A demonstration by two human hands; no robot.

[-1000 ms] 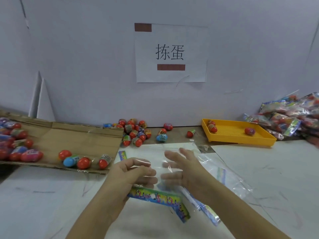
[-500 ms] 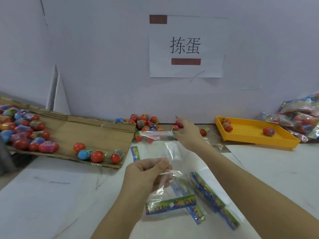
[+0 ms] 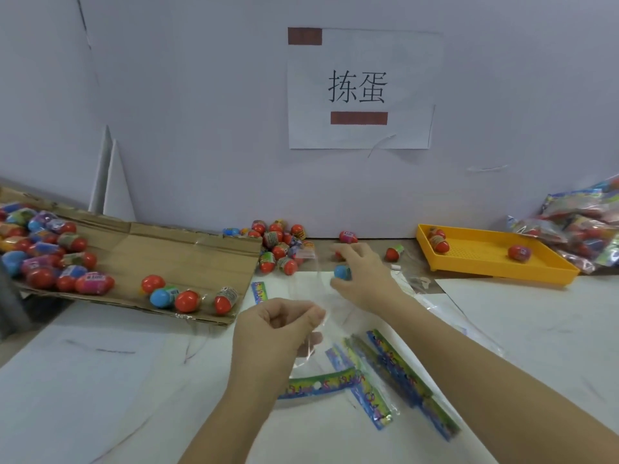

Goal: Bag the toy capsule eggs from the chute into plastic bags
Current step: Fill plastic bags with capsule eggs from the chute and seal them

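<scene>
Fingers [image 3: 355,254] round egg [image 3: 342,272] below 拣蛋 sign [image 3: 361,135]

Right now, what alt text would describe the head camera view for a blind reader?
A person's left hand pinches a clear plastic bag while the right hand grips a blue capsule egg beside it. More eggs lie on a cardboard chute at left; a yellow tray holding a few sits at right.

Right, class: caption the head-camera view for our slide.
Left hand pinches a clear bag while right hand holds a blue egg.

Blue egg [image 3: 342,272] beside clear bag [image 3: 315,385]
</scene>
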